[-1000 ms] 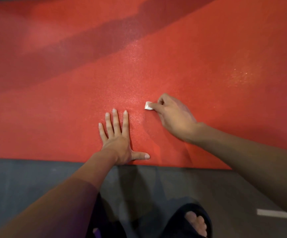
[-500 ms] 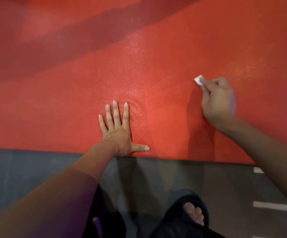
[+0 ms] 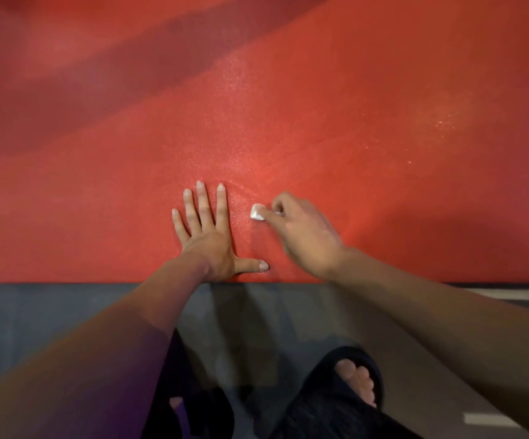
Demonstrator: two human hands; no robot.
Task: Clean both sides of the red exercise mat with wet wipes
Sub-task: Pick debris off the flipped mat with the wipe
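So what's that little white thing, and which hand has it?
A folded wet wipe, pinched at its near end by the right hand. The left hand holds nothing, flat on the red mat.

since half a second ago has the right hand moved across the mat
Yes. The right hand with the wipe has swept back left, now close beside the left hand, which stays flat on the mat.

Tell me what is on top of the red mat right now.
On the red mat the left hand lies flat with fingers spread, and the right hand pinches a small white wet wipe against it. The mat's underside and whatever lies beneath it are hidden.
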